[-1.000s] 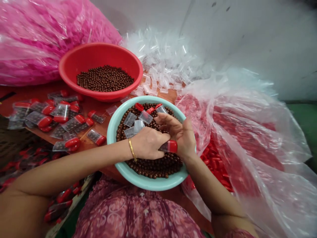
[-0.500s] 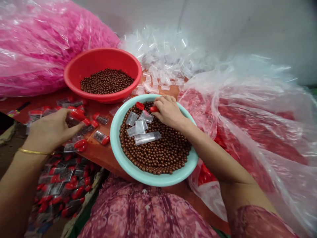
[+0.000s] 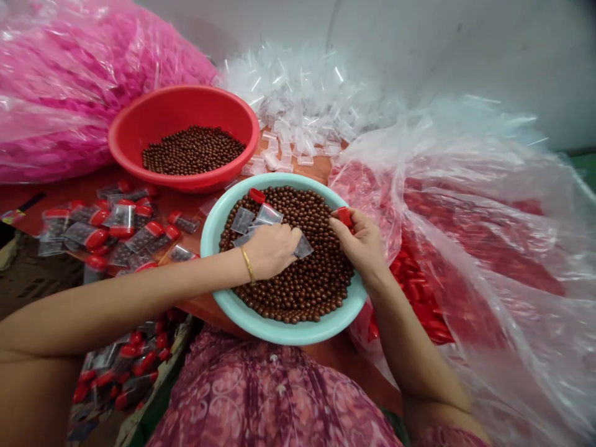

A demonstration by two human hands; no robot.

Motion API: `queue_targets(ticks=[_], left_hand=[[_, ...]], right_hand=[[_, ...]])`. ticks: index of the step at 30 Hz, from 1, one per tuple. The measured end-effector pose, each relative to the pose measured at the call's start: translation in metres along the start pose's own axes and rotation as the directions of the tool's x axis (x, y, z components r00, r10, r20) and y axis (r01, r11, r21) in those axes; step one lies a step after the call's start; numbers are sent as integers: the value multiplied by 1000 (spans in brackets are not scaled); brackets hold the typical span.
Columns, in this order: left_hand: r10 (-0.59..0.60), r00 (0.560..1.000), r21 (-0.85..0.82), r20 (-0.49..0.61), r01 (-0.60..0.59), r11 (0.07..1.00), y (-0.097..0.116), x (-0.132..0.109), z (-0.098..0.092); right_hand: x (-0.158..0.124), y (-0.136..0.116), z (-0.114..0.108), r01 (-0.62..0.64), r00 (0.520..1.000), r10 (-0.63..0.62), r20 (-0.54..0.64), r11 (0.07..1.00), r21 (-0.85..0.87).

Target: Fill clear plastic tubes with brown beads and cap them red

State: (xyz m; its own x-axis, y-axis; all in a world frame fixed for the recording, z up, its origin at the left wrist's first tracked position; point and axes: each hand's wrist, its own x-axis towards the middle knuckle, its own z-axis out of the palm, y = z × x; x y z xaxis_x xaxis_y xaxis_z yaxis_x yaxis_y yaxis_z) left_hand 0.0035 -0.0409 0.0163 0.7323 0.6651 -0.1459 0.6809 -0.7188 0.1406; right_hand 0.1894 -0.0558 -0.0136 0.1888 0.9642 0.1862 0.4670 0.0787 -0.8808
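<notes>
A pale turquoise basin (image 3: 284, 335) in front of me holds a bed of small round brown balls (image 3: 298, 298). Over the balls, my left hand (image 3: 272, 251) is closed on a flat clear plastic container (image 3: 303, 246), which sticks out past its fingertips. My right hand (image 3: 363, 242) pinches a red cap (image 3: 344, 216) at the basin's right rim. Other clear containers (image 3: 269, 214) lie on the balls, partly covered by my left hand. Another red cap (image 3: 257, 195) rests near the far rim.
Behind stands a red basin (image 3: 184, 183) with more brown balls. Capped, filled containers (image 3: 144, 236) lie at left, more below the table edge. Clear containers (image 3: 302, 133) are heaped at the back. A bag of red caps (image 3: 419, 304) is at right, a pink-filled bag (image 3: 93, 81) at far left.
My left hand has moved right from the filled containers into the turquoise basin and grasped a clear container. My right hand has drawn back to the right with a red cap.
</notes>
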Motion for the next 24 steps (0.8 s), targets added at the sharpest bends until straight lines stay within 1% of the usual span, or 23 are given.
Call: queue_targets(ticks=[2, 4, 6, 8, 11, 13, 15, 17, 18, 19, 21, 23, 24], left_hand=[[-128, 992, -54, 4, 128, 990, 1, 13, -1], [-210, 977, -101, 50, 214, 972, 0, 22, -1], [-240, 967, -149, 86, 251, 956, -2, 29, 0], [-253, 963, -230, 88, 267, 936, -4, 35, 3], [-271, 961, -405, 63, 273, 873, -7, 44, 10], [-295, 955, -562, 27, 259, 786, -9, 50, 16], [-351, 936, -716, 2, 247, 653, -11, 53, 22], [-426, 905, -800, 18, 269, 536, -12, 53, 28], [-455, 890, -814, 35, 290, 503, -12, 52, 30], [-480, 875, -818, 55, 315, 481, -12, 50, 32], [-513, 853, -833, 98, 352, 426, -11, 46, 34], [-525, 838, -882, 146, 351, 315, -9, 42, 36], [-522, 835, -910, 171, 337, 242, -8, 41, 36]], right_hand=[[3, 4, 1, 37, 999, -36, 8, 997, -70], [6, 5, 2, 53, 996, -47, 73, 995, -84], [7, 6, 3, 63, 992, -53, 111, 994, -87], [6, 6, 3, 72, 990, -57, 129, 991, -114], [3, 5, 2, 50, 975, 9, 223, 965, -258], [1, 3, 1, 28, 963, 75, 261, 929, -369], [-1, 0, 0, 22, 958, 104, 266, 901, -432], [-1, -3, 0, 46, 949, 106, 297, 886, -462], [-1, -4, 0, 69, 937, 104, 335, 881, -468], [-1, -6, 0, 98, 918, 102, 382, 878, -469], [-1, -9, -1, 167, 866, 94, 491, 872, -461], [-2, -10, -1, 220, 819, 91, 567, 862, -456], [-2, -11, -1, 233, 807, 89, 584, 861, -453]])
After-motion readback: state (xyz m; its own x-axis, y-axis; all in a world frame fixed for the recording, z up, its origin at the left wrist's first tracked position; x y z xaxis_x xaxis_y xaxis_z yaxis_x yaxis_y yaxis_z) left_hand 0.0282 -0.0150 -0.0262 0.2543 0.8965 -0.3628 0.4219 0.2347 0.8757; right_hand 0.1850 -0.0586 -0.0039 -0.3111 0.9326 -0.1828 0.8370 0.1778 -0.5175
